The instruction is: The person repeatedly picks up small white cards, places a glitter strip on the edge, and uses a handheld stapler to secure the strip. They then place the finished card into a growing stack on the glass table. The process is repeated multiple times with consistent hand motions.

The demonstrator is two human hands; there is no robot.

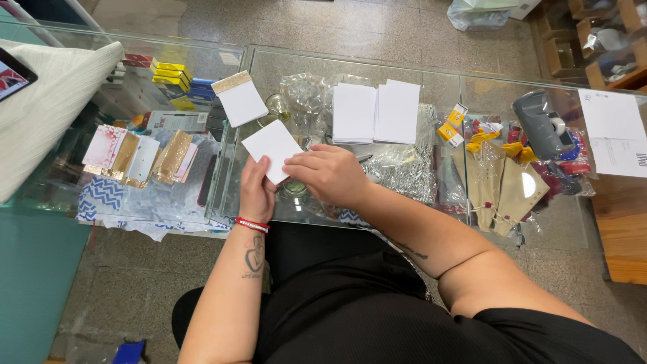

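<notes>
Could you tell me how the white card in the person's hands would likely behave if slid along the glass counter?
The white card looks thin and flat, so probably light and slightly bendy. Both the left hand and right hand grip it. On the smooth glass counter it would likely glide easily.

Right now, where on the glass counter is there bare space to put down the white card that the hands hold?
Free glass lies between the gold-edged card and the two white card stacks, along the far edge. Another bare patch lies near the front edge, below the tape dispenser. It is crowded around the left hand and right hand, and by the paper sheet.
</notes>
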